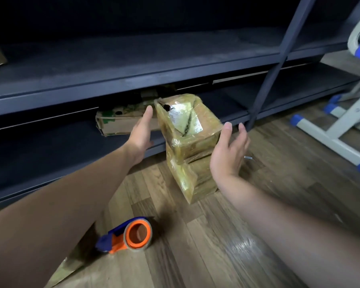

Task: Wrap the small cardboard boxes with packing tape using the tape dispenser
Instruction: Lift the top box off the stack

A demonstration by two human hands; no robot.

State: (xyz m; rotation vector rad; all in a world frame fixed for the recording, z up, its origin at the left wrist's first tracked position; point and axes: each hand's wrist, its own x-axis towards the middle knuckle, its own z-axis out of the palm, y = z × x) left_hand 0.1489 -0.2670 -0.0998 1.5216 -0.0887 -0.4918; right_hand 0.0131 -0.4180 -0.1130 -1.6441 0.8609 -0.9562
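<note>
Now flanking the top box (187, 121) with open palms

To one side, the left grip (141, 132): flat-fingered and holding nothing, just beside the box's left face, fingertips up near its far top corner. Contact too close to call. To the other, the right grip (229, 150): likewise spread and empty, palm turned inward at the near right edge, thumb overlapping that edge in view, touch again uncertain.

Squarely between the two, the top box itself, glossy with tape, label uppermost, perched askew and tipped on a second taped box (193, 177). Below that, the wooden floor (216, 235), just in front of the dark metal shelf (133, 80). No real long axis to the top box, close to a cube, but an upright stack. Roughly equal reach from either side, left set deeper toward the shelf, right nearer the body.

Judged from this: closing inward from both sides enough to clamp it, no turning of the wrists needed. Worth minding the slippery film and the tilted perch, likely to slide if squeezed off-centre.

Further back on the floor, the tape dispenser (131, 233), on its side, well apart from the stack, by the left forearm and so handier to that side.

Also about: a battered carton (116, 123) on the bottom shelf beyond the left grip, and a grey metal frame (341, 125) with blue caps off to the right.
</note>
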